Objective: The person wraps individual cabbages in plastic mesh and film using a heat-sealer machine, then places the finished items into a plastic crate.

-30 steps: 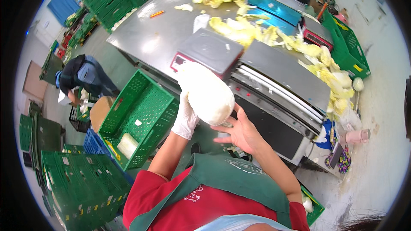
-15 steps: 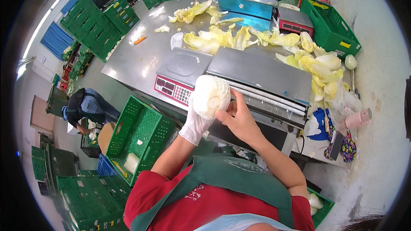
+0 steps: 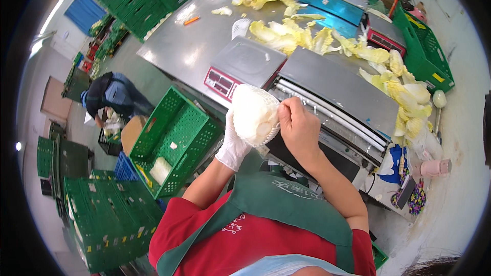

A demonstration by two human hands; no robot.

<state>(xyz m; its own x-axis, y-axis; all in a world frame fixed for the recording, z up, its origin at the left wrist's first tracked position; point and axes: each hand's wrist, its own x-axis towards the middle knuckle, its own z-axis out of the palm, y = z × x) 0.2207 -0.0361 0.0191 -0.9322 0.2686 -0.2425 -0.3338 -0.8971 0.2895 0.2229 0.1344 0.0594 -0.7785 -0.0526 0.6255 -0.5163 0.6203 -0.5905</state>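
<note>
My left hand (image 3: 232,145), in a white glove, is closed around a trimmed napa cabbage (image 3: 251,113) in front of my apron. The cabbage's pale cut base faces toward me. A white foam net sleeve (image 3: 274,108) wraps its side. My bare right hand (image 3: 300,127) is closed at the cabbage's right edge, thumb and forefinger pinching the net; the other fingers are curled in. Just beyond the cabbage stands a weighing scale (image 3: 248,64) with a red front. A wrapping machine (image 3: 340,84) with a flat grey top and rollers lies beyond my right hand.
A green crate (image 3: 176,138) with another netted cabbage (image 3: 160,170) stands at my left. Loose yellow leaves (image 3: 286,36) cover part of the steel table (image 3: 176,46). A second green crate (image 3: 422,51) is at the far right. Another person (image 3: 115,94) bends over a crate at left.
My right thumb has left the cabbage's base, and that hand now pinches the net at the right edge. The cabbage has tilted slightly. The whole view has shifted.
</note>
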